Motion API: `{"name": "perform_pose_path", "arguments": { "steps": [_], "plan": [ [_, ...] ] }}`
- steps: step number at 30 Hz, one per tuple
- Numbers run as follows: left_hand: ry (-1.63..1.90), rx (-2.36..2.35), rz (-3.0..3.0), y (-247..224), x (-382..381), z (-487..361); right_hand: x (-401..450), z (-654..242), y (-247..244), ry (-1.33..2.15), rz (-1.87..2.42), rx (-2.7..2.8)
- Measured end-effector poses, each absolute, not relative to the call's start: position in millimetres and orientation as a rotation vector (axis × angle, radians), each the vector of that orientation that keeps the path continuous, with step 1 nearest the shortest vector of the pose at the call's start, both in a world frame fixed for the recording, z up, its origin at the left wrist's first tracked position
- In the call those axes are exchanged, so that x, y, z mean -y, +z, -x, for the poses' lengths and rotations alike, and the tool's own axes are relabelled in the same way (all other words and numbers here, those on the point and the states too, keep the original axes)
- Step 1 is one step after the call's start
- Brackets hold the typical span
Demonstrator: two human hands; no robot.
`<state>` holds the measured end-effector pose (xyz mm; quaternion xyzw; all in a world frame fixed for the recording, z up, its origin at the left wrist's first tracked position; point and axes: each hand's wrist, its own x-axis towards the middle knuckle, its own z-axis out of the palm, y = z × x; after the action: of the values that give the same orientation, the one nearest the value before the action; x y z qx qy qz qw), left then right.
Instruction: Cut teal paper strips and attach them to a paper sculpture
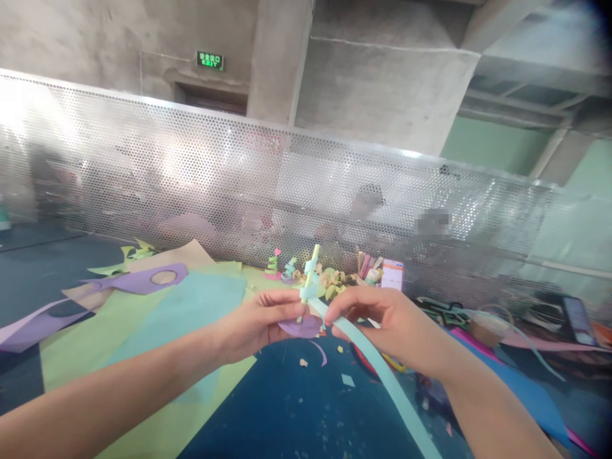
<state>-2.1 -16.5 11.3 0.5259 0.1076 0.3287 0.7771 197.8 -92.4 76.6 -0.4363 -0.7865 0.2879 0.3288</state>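
Observation:
My left hand (258,319) pinches a small paper model at its lower stem. The model has a yellow-green upright stem (316,252) on a purple round base (303,327). Wound about the stem is a light blue paper strip (389,382), whose long free end curves down to the bottom edge. Close by on the right, my right hand (382,312) is closed on that strip between thumb and fingers. Behind the hands stand similar small paper models, a green one with a pink top (272,264) and a blue one (289,269).
Green and light blue paper sheets (191,296) and a cut purple sheet (157,280) lie at left. Paper scraps (348,380) dot the dark blue table (268,408). A lit phone (393,275) stands behind. A tape roll (490,325) and blue sheet (516,389) lie right.

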Motion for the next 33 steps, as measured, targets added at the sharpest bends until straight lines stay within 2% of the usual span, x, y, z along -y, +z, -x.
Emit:
{"name": "perform_pose_path", "arguments": {
  "steps": [9, 16, 24, 33],
  "plan": [
    [0.707, -0.247, -1.18, 15, 18, 1, 99, -198, 84, 0.7, 1.121, 2.056],
    [0.979, -0.448, -1.4, 15, 29, -5, 87, -208, 80, 0.391, 1.286, 1.954],
    [1.33, -0.736, -1.532, 14, 35, -7, 82, -207, 80, 0.301, 1.401, 1.94],
    [0.937, -0.439, -1.035, 13, 25, -4, 78, -210, 76, 0.303, 1.356, 1.904]
  ]
}}
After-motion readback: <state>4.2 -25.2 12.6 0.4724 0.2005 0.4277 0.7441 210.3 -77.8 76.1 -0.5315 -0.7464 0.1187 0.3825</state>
